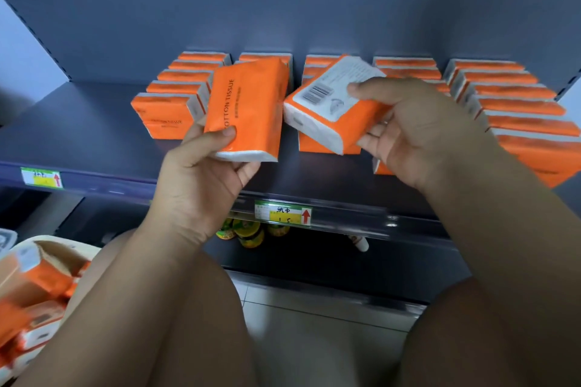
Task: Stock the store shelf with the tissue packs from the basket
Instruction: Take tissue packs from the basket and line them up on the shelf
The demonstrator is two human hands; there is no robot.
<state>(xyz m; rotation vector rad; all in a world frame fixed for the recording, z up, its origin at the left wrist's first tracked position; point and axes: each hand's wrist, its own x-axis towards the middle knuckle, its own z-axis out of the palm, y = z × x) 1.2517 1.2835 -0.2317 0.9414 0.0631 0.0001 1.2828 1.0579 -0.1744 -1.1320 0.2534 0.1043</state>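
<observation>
Tissue packs fill the shelf (94, 122) in rows at mid-frame. The left hand (201, 179) grips one pack (248, 110) upright; the right hand (418, 132) pinches another (333, 104), tilted, barcode up.

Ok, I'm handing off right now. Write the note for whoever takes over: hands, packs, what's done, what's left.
Left hand: grips one orange tissue pack, printed face towards the camera, over the shelf front.
Right hand: grips a second pack, barcode side up, just to the right of the first.
Shelf: five rows of packs stand on it; the far-right row reaches furthest forward.
Basket, lower left: more packs inside.
Done: most of the shelf is filled.
Left: set down both held packs, then shelve what remains in the basket.
</observation>
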